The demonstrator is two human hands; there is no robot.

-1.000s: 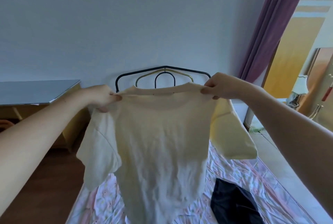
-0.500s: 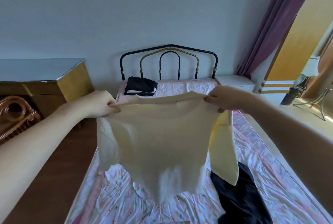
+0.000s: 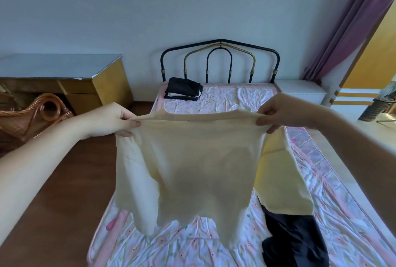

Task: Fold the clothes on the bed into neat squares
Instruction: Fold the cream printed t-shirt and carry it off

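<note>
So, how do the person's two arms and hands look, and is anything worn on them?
Both forearms are bare: no sleeve reaches into view. The left hand and the right hand wear no gloves, and no ring, watch or bracelet shows. The nails look short and unpainted.

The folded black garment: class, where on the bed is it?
In the head view, the folded black garment lies at the bed's far left corner, just below the headboard.

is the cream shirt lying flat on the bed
No, the cream shirt hangs in the air above the bed, pinched at its shoulders by the left hand and right hand.
</note>
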